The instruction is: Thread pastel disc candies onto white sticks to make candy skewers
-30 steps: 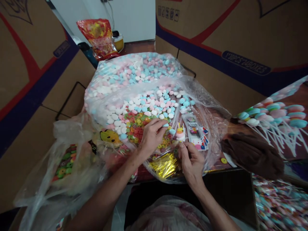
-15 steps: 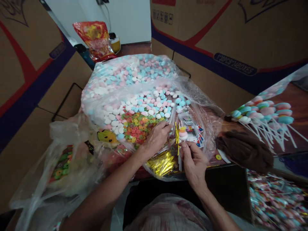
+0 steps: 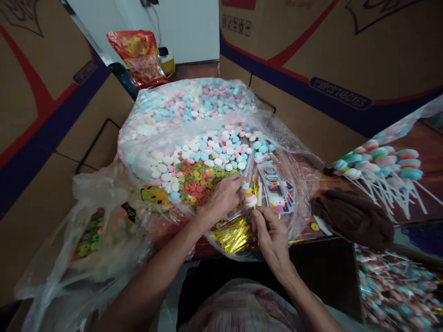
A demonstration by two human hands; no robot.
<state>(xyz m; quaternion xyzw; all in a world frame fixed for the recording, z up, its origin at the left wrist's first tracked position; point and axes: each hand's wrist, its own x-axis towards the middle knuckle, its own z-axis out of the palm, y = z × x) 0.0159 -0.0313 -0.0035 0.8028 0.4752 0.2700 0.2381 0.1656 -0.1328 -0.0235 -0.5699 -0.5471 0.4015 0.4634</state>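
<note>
Between the thumb and fingers of my right hand [image 3: 272,233] is the stick of a candy skewer [image 3: 250,198], held upright with a white-pink marshmallow and an orange-yellow gummy ring on it. At its top, my left hand [image 3: 223,196] has its fingers pinched at a pale blue marshmallow [image 3: 245,186]; the fingers partly hide it. Left of that hand lies a heap of gummy rings [image 3: 197,182], with loose pink, white and blue marshmallows [image 3: 221,147] behind. Gold twist ties [image 3: 233,235] sit in front of my hands, and white sticks [image 3: 260,191] lie just beyond the skewer.
Finished marshmallow skewers [image 3: 384,161] are piled at right near a brown cloth [image 3: 351,216]. A box of wrapped candies [image 3: 398,290] is lower right. Large cartons [image 3: 311,55] flank the table. Small printed packets [image 3: 273,180] lie right of the sticks; a red snack bag [image 3: 136,57] stands behind.
My right hand has moved left, bringing the skewer against my left fingertips. A blue marshmallow now shows at its top. My left hand has barely shifted.
</note>
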